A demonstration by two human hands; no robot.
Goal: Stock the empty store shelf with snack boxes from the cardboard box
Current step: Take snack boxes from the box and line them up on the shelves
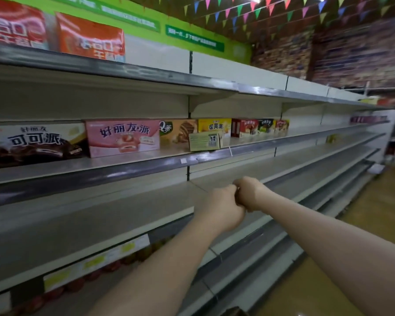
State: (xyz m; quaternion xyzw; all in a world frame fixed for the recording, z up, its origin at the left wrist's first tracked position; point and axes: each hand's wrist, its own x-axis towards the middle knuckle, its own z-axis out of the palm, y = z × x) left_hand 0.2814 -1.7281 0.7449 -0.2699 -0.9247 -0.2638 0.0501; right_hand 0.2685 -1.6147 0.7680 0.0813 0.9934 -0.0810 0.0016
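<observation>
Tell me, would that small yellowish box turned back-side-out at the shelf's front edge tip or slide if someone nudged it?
The small yellowish box looks like thin card, so probably light and easy to slide on the smooth shelf. It stands on a narrow base near the front edge, so a push might topple it or send it off.

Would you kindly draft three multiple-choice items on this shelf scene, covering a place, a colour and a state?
1. Where does the pink box stand?
A. top shelf
B. middle shelf, right of the dark cocoa box
C. floor

2. What colour is the box turned sideways in front of the row?
A. blue
B. pale yellow-green
C. black

3. What are the left hand and right hand doing?
A. pressed together, no box held
B. lifting a box
C. resting apart

Answers: B, it sits beside the cocoa box; B, its barcode face is pale yellow-green; A, the fists meet above the bare shelf.
</observation>
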